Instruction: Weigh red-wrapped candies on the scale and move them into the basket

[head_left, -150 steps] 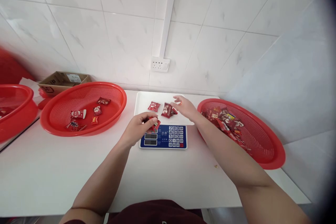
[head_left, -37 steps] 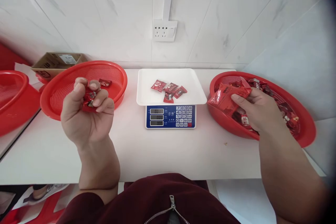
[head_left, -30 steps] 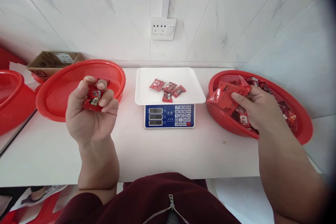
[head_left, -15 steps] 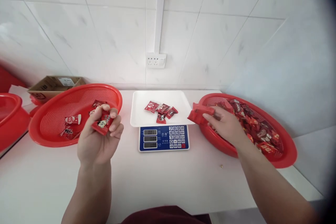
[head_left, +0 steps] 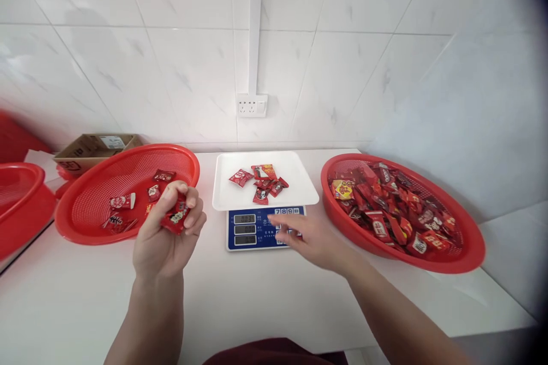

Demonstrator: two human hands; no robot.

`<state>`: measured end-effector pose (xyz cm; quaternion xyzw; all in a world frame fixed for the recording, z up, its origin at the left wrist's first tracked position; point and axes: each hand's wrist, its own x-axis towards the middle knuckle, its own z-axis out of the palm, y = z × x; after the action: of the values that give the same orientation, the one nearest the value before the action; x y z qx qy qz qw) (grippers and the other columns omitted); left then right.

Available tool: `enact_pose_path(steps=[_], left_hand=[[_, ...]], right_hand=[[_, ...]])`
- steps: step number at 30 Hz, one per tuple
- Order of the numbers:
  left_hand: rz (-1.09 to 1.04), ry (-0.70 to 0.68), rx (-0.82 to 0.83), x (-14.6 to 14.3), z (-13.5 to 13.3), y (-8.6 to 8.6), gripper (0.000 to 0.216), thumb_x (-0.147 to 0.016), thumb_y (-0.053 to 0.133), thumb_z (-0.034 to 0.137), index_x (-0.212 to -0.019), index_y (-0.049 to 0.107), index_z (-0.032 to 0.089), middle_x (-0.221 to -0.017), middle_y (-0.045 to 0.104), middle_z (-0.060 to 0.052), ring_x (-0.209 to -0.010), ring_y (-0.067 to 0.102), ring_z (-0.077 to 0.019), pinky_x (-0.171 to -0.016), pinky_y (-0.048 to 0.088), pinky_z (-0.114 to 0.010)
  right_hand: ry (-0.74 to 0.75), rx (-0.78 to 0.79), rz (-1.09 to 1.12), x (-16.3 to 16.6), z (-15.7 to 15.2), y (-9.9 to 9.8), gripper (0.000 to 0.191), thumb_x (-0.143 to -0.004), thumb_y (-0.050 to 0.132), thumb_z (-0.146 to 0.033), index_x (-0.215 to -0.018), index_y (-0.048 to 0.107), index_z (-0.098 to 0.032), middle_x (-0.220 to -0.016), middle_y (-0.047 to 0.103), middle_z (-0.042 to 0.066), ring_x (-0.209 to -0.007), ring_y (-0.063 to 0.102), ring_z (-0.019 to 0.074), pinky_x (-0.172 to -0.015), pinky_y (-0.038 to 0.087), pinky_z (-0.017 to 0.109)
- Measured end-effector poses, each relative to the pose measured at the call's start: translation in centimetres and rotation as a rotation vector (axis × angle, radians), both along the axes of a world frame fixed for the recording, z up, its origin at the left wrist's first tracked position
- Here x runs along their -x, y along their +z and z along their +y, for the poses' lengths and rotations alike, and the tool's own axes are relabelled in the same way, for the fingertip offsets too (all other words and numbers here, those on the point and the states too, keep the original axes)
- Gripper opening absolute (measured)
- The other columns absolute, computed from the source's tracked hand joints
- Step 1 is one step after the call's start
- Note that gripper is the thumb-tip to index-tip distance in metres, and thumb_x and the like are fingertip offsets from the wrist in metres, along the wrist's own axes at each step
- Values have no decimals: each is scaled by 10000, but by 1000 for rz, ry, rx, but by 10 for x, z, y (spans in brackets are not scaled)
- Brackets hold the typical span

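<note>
My left hand [head_left: 169, 234] is closed on a red snack packet [head_left: 175, 218] in front of the left basket. Over the keypad of the blue and white digital scale [head_left: 245, 245] hovers my right hand [head_left: 310, 239], holding nothing, its fingers apart. Several small red packets [head_left: 240, 177] lie on the scale's white tray [head_left: 222, 197], among them a larger red and yellow packet [head_left: 264, 171] toward the back. The scale's display [head_left: 245, 229] is lit with digits too small to read surely.
At the right, a red basket [head_left: 473, 239] holds a heap of packets. The red basket [head_left: 71, 222] at the left has a few in it. Behind that stands a cardboard box [head_left: 68, 159]; a wall socket [head_left: 252, 105] is above the tray.
My right hand has let go of a red packet and drawn left from the right basket to the scale. The larger packet now lies on the tray. My left hand keeps its packet.
</note>
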<state>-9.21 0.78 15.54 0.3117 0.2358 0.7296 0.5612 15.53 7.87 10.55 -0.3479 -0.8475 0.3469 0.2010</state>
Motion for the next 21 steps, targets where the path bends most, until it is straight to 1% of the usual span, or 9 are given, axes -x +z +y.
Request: enact_pose_path(steps=[4,7,8,9,11,13,15,17,21], left_hand=[[252,2,-75,-13,0,-8,108,-747,665,221,-839,615,197,-699,556,15,-472,432,-39,-416,373,-129],[648,-56,-83,-45,-4,-25,228,-751,660,209,-969,611,257,-866,578,-8,-500,441,-51,-433,395,-159],[807,-110,-70,-59,-7,-32,306,-757,650,202,-1046,589,283,-933,571,-18,-543,473,-66,-475,429,-176],[970,-182,-72,-74,-9,-40,388,-759,644,205,-1124,557,304,-1002,560,-33,-630,520,-94,-569,476,-214],[1236,-352,-131,-101,-13,-58,524,-756,638,221,-1243,477,330,-1153,513,-63,-861,560,-171,-782,486,-319],[1374,-447,-136,-119,-14,-74,633,-775,603,217,-1342,350,345,-1237,454,-81,-953,552,-207,-846,464,-377],[1412,-505,-114,-128,-14,-86,713,-784,588,214,-1393,241,345,-1261,428,-94,-979,550,-220,-851,462,-391],[1396,-557,-102,-129,-14,-93,774,-772,612,215,-1408,191,348,-1274,417,-98,-1009,542,-225,-864,457,-385],[1317,-581,-85,-124,-16,-97,838,-722,695,232,-1403,221,347,-1297,408,-93,-1079,499,-227,-911,424,-360]], right_hand=[[-98,283,76,-30,-36,-36,261,-844,512,-402,-956,658,-216,-921,689,63,-798,615,184,-671,493,305],[-98,561,265,-43,-54,-59,305,-825,524,-466,-870,629,-183,-775,660,57,-689,597,160,-575,477,272],[-71,628,336,-45,-59,-64,340,-824,513,-497,-876,616,-178,-752,645,55,-661,586,153,-548,467,264],[-41,667,397,-46,-64,-67,374,-827,491,-527,-884,606,-176,-732,627,50,-637,572,146,-537,460,261],[1,673,465,-47,-70,-69,427,-835,442,-573,-880,593,-176,-710,586,34,-599,533,132,-537,451,262],[8,640,462,-48,-72,-68,445,-832,424,-594,-872,582,-180,-714,553,23,-586,497,125,-536,443,260],[1,601,417,-49,-72,-66,427,-819,456,-588,-880,576,-183,-750,552,28,-623,493,136,-546,436,259],[6,578,345,-49,-71,-66,392,-824,475,-558,-867,574,-181,-752,564,30,-657,501,147,-567,428,261],[-39,560,234,-48,-69,-69,362,-877,423,-478,-690,530,-187,-625,535,-3,-592,485,132,-557,409,255]])
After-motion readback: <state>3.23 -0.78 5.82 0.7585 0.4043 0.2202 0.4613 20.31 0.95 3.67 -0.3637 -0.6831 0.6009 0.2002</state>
